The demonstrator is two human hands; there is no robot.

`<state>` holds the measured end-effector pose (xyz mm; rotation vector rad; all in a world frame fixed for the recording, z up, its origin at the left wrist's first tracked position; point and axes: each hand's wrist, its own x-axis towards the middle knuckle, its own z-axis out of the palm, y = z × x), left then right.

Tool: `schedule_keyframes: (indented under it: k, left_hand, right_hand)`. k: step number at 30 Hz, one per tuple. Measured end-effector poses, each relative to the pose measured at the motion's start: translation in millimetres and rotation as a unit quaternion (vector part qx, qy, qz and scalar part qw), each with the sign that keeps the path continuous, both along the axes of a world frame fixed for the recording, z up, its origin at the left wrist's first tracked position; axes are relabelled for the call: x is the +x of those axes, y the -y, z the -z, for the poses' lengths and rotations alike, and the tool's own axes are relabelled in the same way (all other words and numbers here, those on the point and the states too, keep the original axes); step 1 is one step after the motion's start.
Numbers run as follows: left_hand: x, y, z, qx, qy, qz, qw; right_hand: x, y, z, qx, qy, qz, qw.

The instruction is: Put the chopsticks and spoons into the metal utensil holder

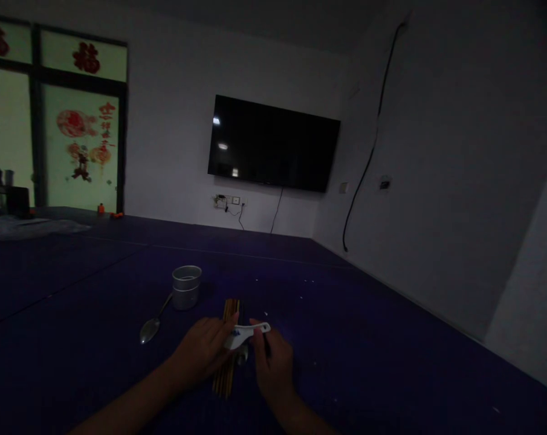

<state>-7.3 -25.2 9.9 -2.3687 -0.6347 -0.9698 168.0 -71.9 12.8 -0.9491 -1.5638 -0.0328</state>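
Note:
My left hand (203,353) and my right hand (273,362) meet over a bundle of wooden chopsticks (230,314) that lies on the dark blue floor mat (368,362). Between them they hold a white ceramic spoon (248,333) with a blue mark. Its handle points right. My left fingers curl under the spoon's bowl. My right thumb and fingers pinch its handle. A metal spoon (152,326) lies to the left of my hands. A small metal cup (187,286) stands upright just beyond it.
The room is dim. A black television (273,144) hangs on the far white wall above a socket with cables (230,202). A window with red paper decorations (80,133) is at the left. A white wall runs along the right side.

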Motion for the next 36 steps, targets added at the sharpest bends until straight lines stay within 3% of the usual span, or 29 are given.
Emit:
schedule_keyframes:
  k: [11,24,32,36]
  left_hand:
    - [2.8,-1.6,1.9,-0.018,-0.017,0.003,1.000]
    - [-2.5,-6.4,1.9,0.042,0.023,0.051,0.998]
    - [0.2,-4.9,-0.2,0.015,0.027,0.047,0.998]
    - [-0.2,-2.6,-3.3,-0.026,0.014,0.043,0.999]
  right_hand:
    - [-2.1,-0.6,-3.8,-0.075,0.097,-0.087,0.989]
    - [-2.7,-7.9,4.1,-0.132,-0.009,-0.140,0.981]
    - [-6.2,-11.3,9.5,-0.178,-0.067,-0.146,0.971]
    - [-1.7,-19.2,11.7,-0.182,-0.086,-0.104,0.974]
